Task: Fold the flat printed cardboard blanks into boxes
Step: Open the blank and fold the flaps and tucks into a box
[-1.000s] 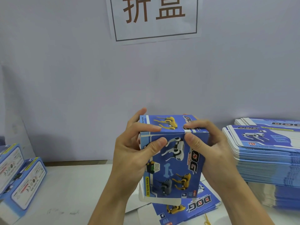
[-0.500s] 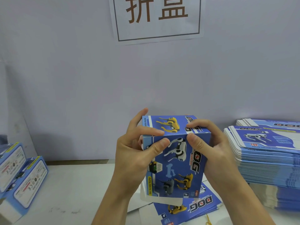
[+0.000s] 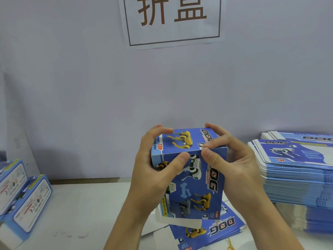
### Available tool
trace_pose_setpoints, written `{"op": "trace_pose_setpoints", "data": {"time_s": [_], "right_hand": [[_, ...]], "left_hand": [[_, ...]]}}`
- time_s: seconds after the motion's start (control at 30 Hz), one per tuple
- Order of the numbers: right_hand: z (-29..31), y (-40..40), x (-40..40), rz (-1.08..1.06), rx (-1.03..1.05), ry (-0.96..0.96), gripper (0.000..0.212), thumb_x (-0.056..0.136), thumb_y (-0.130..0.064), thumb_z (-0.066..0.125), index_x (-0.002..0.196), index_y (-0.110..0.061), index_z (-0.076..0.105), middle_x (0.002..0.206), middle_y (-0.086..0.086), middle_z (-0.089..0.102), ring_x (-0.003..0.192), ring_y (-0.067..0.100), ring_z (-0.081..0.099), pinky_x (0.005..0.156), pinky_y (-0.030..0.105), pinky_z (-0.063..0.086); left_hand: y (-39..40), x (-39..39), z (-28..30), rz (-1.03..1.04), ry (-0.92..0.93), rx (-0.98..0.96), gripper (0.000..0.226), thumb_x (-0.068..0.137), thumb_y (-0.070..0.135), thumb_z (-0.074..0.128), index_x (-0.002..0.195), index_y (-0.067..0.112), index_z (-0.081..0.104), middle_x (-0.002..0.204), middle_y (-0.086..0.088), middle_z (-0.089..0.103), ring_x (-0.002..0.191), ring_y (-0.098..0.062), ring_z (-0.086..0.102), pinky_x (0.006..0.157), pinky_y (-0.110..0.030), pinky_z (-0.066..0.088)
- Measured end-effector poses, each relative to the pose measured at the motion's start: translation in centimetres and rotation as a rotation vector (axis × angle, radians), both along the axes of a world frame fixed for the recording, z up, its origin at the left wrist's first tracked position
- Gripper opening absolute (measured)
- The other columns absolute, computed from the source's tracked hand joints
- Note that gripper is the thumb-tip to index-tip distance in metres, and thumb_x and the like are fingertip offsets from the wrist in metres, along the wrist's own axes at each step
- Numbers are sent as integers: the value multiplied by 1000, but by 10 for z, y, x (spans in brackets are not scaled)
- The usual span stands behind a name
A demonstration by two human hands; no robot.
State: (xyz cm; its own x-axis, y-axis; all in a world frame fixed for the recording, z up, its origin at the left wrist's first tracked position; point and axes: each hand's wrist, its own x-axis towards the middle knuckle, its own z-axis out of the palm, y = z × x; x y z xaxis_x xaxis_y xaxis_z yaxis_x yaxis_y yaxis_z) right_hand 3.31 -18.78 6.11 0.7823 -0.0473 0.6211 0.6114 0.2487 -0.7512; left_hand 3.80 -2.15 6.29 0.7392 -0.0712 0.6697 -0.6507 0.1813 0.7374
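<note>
A blue printed box [image 3: 191, 175] is held upright in the air above the white table [image 3: 81, 210], its top flap folded down flat and its bottom flap hanging open as a white edge below. The left hand [image 3: 153, 172] grips the box's left side, thumb pressed across the front face and fingers curled over the top left corner. The right hand [image 3: 232, 163] grips the right side, thumb on the front just under the top edge, fingers curled over the top right corner and pinching the flap's seam.

Compared with half a second ago, the top face shows more fully, with the word TOP now readable, and both sets of fingers sit nearer the back edge.

Under the box lie a few flat blanks [image 3: 207, 231] on the table. To the right stands a tall stack of blanks [image 3: 295, 170], just beside the right wrist. At the far left, finished boxes [image 3: 27, 199] lean together. A paper sign [image 3: 173, 20] hangs on the wall behind.
</note>
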Motion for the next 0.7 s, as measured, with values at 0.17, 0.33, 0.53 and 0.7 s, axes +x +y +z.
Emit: {"op": "trace_pose_setpoints", "data": {"time_s": [0.17, 0.33, 0.53, 0.7], "right_hand": [[-3, 0, 4, -66, -13, -19, 18, 66, -35, 84, 82, -36, 77, 138, -11, 59, 123, 25, 63, 77, 49, 62], [-6, 6, 9, -312, -151, 28, 59, 66, -48, 76, 120, -56, 53, 132, -30, 54, 132, 0, 46, 102, 36, 47], [-12, 0, 16, -628, -295, 163, 44, 82, -56, 65, 119, -36, 51, 112, 0, 59, 102, 15, 57, 80, 26, 45], [-16, 9, 12, -93, -585, 758, 86, 62, -92, 32, 120, -33, 55, 114, 4, 68, 96, 23, 69, 90, 42, 57]], "left_hand": [[0, 4, -2, 69, -33, 6, 50, 74, 27, 80, 117, 24, 54, 101, 1, 74, 84, -24, 76, 61, -29, 61], [4, 14, -5, 349, -83, -247, 47, 71, 34, 77, 111, 30, 52, 93, 11, 73, 81, -14, 75, 58, -24, 58], [15, 30, -15, 531, 262, -687, 66, 69, 60, 72, 122, 35, 41, 108, -2, 68, 77, -3, 72, 66, -36, 58], [7, 36, -23, 475, 540, -869, 54, 85, 58, 69, 117, 26, 39, 91, 3, 66, 73, -11, 72, 78, -58, 59]]}}
